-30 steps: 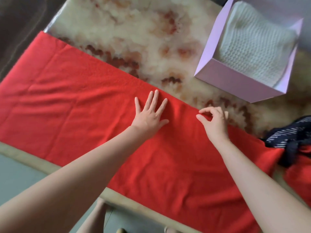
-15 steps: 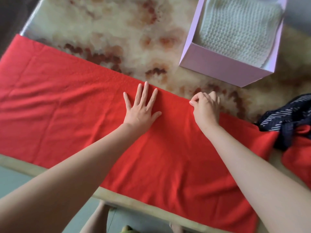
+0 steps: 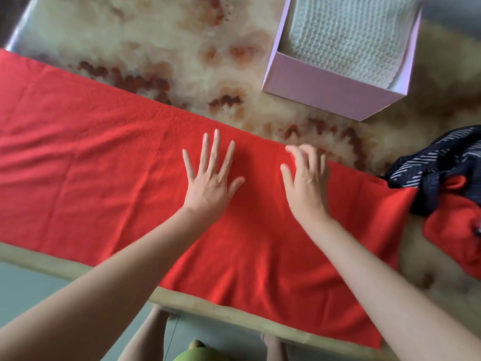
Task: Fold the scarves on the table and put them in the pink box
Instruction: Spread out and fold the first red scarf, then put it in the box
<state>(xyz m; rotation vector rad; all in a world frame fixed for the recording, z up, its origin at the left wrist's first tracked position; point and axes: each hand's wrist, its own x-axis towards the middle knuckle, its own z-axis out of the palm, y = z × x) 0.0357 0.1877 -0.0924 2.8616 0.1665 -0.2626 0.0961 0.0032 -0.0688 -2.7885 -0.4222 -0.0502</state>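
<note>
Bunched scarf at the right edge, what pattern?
The bunched scarf is dark navy with pale diagonal stripes; head view shows it.

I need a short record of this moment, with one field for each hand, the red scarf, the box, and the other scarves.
left hand: flat, fingers spread, pressing on the red scarf
right hand: at the scarf's far edge, fingers bent; blurred, grip unclear
red scarf: spread out along the table, not yet folded
pink box: open, beyond the scarf, holds a white knitted scarf
dark striped scarf: crumpled at the right, unfolded
</note>
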